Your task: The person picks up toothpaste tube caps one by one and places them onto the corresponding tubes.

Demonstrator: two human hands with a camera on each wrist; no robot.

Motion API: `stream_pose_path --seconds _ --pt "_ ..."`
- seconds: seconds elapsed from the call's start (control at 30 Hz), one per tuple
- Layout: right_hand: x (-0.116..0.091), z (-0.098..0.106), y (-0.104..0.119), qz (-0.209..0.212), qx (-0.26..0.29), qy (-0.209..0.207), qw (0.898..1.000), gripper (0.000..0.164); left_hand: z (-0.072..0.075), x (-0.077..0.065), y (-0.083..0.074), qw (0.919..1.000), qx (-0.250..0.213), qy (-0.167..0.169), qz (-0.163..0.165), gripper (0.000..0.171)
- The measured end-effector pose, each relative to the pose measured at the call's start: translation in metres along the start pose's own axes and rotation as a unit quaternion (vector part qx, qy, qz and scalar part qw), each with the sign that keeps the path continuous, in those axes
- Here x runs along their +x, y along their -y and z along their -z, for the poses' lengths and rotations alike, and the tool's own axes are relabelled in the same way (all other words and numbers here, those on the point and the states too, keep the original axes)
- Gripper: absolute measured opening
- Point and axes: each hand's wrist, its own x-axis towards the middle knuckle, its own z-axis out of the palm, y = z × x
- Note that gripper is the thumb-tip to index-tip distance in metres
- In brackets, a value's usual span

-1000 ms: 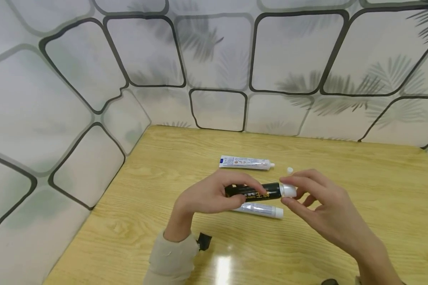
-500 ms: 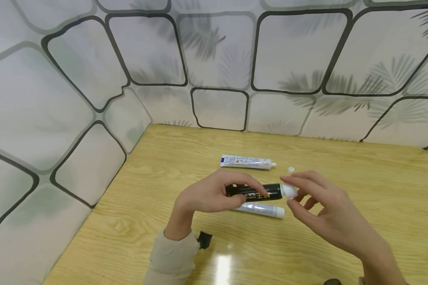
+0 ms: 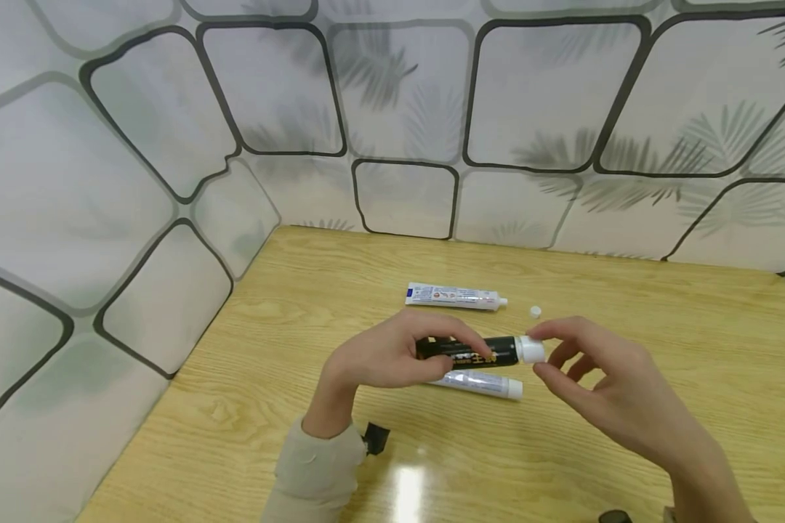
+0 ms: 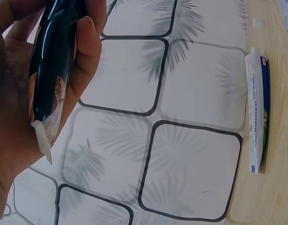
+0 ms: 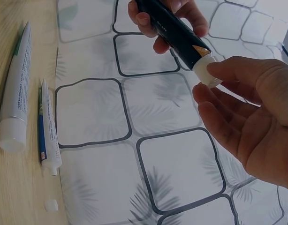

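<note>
Black tube [image 3: 506,350], in the air over the table: your left hand [image 3: 392,356] clasps it, thumb on one side and fingers on the other. It lies nearly level, its white cap [image 3: 532,349] pointing to 3 o'clock; your left wrist view shows its crimped tail [image 4: 42,137] beside your palm. Your right hand [image 3: 618,378] is at the capped end, thumb and fingertips bent about the white cap; whether they pinch it, I cannot tell. Your hands stand apart, with the black tube between them.

Outward from the black tube in your head view, the near tube [image 3: 480,383] lies at 6 o'clock, partly hidden by your left hand, its capped end toward 3. At 12 o'clock you have the far tube [image 3: 454,297], white with a blue patch at its tail, nozzle toward 3. Near that nozzle, at 2 o'clock, sits the small cap [image 3: 535,312]. A dark scrap [image 3: 376,439] shows at 8 o'clock, beside your left sleeve [image 3: 319,472]. Beyond the wood-grain table [image 3: 248,378], a leaf-patterned wall [image 3: 405,200] rises at 12.
</note>
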Motion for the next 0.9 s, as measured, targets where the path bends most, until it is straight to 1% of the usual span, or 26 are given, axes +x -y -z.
stream_pose_path --seconds 0.17,0.2,0.3,0.4,0.43,0.5,0.57,0.77,0.9 --pt "0.0001 0.0006 -0.0015 0.008 0.010 -0.003 1.000 0.056 0.0004 0.0016 0.0005 1.0000 0.001 0.001 -0.001 0.037" --pt "0.0003 0.0009 -0.0017 0.010 0.012 -0.004 1.000 0.051 0.0006 0.0019 0.0005 1.0000 0.001 0.001 -0.001 0.037" --pt "0.0013 0.0015 -0.0018 0.016 0.014 -0.007 1.000 0.047 0.0012 0.0023 0.0005 1.0000 -0.003 0.001 0.000 0.037" --pt "0.0022 0.0019 -0.0010 0.010 0.012 -0.006 1.000 0.049 0.0020 0.0022 0.0010 1.0000 -0.006 0.002 0.002 0.037" --pt "0.0025 0.0019 -0.0008 0.007 0.011 -0.004 1.000 0.053 0.0023 0.0019 0.0011 1.0000 -0.007 0.002 0.003 0.037" --pt "0.0029 0.0016 -0.0003 -0.002 0.011 -0.001 1.000 0.056 0.0028 0.0014 0.0015 1.0000 -0.008 0.002 0.004 0.036" --pt "0.0029 0.0010 -0.0001 -0.008 0.011 0.000 1.000 0.056 0.0031 0.0005 0.0019 0.9999 -0.011 0.002 0.005 0.036" --pt "0.0016 -0.0011 -0.0013 0.001 0.012 -0.006 1.000 0.058 0.0015 -0.0016 0.0034 0.9998 -0.019 0.003 -0.001 0.035" --pt "0.0010 -0.0015 -0.0018 -0.001 0.008 -0.004 1.000 0.061 -0.0002 -0.0017 0.0024 1.0000 -0.007 0.001 -0.003 0.036"
